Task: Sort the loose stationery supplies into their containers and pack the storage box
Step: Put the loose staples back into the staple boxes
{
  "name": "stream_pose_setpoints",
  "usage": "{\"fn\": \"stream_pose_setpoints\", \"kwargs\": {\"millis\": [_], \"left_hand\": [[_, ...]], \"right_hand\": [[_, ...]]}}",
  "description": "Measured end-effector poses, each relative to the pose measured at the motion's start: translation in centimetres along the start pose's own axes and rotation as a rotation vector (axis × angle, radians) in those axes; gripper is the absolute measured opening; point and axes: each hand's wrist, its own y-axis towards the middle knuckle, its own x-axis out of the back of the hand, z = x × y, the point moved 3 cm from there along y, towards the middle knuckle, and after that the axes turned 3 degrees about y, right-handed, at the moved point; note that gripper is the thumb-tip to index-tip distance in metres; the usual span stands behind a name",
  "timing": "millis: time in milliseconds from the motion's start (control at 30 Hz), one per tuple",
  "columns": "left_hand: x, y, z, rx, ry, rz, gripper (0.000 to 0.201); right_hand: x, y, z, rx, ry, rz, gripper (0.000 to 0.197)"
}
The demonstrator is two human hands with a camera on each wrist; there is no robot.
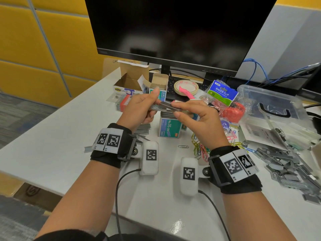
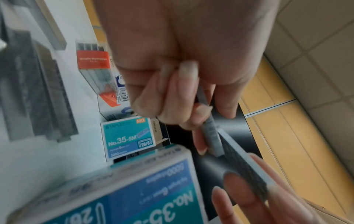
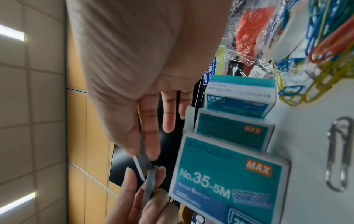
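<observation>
**Two hands, two staple strips**

Head view: the left hand (image 1: 139,108) and right hand (image 1: 196,117) each pinched one staple strip (image 1: 166,106) above a staple box (image 1: 169,126).

Left wrist view: two boxes lay beyond curled fingers (image 2: 180,97).

Right wrist view: three boxes and one steel paperclip (image 3: 338,153) lay beside the hand.

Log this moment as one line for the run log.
left hand: pinches staple strip | right hand: pinches second staple strip | strip ends meet above open staples box
</observation>
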Motion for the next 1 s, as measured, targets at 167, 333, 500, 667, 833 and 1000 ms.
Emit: {"fn": "stream_pose_setpoints", "kwargs": {"millis": [167,333,500,667,833,1000], "left_hand": [[-0.1,0.2,0.1,-0.028,-0.04,0.036,0.032],[-0.2,0.1,-0.1,-0.06,-0.053,0.066,0.031],[-0.5,-0.1,-0.3,-0.128,-0.027,0.139,0.021],[-1.0,-0.3,-0.6,-0.129,-0.046,0.153,0.024],[-1.5,-0.4,-0.6,-0.122,0.005,0.16,0.03],[-1.6,-0.4,-0.8,-0.11,0.003,0.193,0.035]], "right_hand": [[0.1,0.0,0.0,0.017,0.026,-0.017,0.028],[-0.1,0.1,-0.5,0.018,-0.024,0.023,0.03],[-0.1,0.2,-0.5,0.001,-0.036,0.051,0.029],[-0.1,0.3,-0.6,-0.024,0.017,0.028,0.026],[-0.7,0.1,-0.2,-0.069,0.08,0.028,0.033],[-0.7,0.3,-0.6,-0.06,-0.026,-0.023,0.029]]}}
